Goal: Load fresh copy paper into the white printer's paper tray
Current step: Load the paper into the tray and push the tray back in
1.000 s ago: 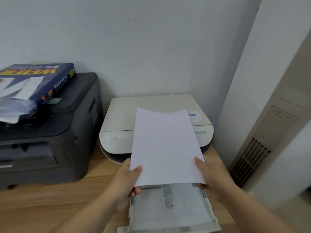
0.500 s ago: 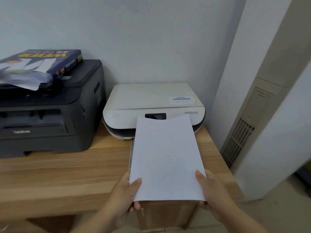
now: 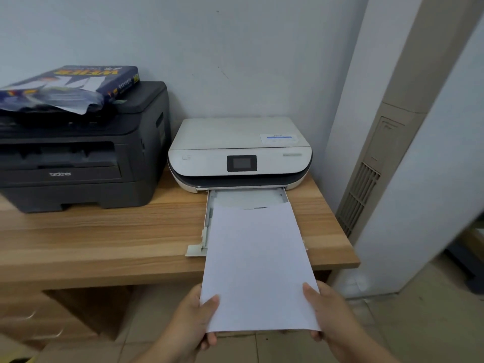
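The white printer sits at the right end of a wooden desk, its paper tray pulled out toward me. I hold a thin stack of white copy paper flat over the tray. Its far edge lies over the tray's inner part, and its near end hangs past the desk edge. My left hand grips the stack's near left corner with the thumb on top. The near right corner is held the same way by my right hand.
A black printer stands to the left, with an opened blue ream of paper on top. A tall air-conditioner unit stands right of the desk. Drawers sit below the desk at left.
The view has pulled back from the printer. The paper has dropped from an upright tilt in front of the printer to lying low over the pulled-out tray.
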